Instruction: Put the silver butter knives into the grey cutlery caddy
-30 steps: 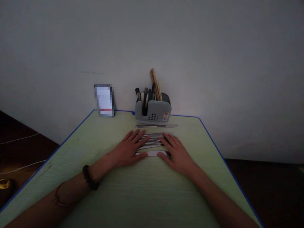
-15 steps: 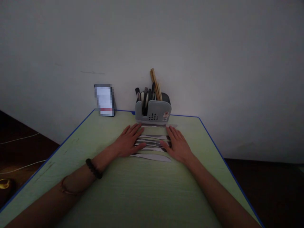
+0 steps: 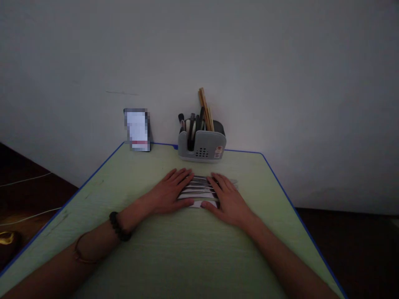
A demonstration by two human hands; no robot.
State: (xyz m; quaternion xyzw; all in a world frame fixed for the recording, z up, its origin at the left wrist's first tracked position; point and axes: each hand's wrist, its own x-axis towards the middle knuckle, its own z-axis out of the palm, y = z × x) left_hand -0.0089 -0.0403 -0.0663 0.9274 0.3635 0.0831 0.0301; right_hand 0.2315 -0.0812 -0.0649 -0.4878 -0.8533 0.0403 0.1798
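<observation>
Several metal table knives [image 3: 198, 192] lie side by side across the table, packed close together in front of the cutlery holder. My left hand [image 3: 170, 192] rests flat over their left ends, fingers stretched out and thumb along the near side. Over the right ends lies my right hand [image 3: 227, 198], its fingers spread and its thumb on the nearest knife. The knife ends under both palms are hidden. A few tips stick out past the right fingers.
A grey cutlery holder [image 3: 210, 146] with chopsticks [image 3: 205, 108] and dark-handled utensils stands against the wall. Left of it leans a phone [image 3: 137, 129] with a blurred screen. The pale green table [image 3: 187, 253] has a blue edge.
Both hands have drawn nearer to me. The knives, spread apart before, are now bunched together, and the far one has moved away from the holder.
</observation>
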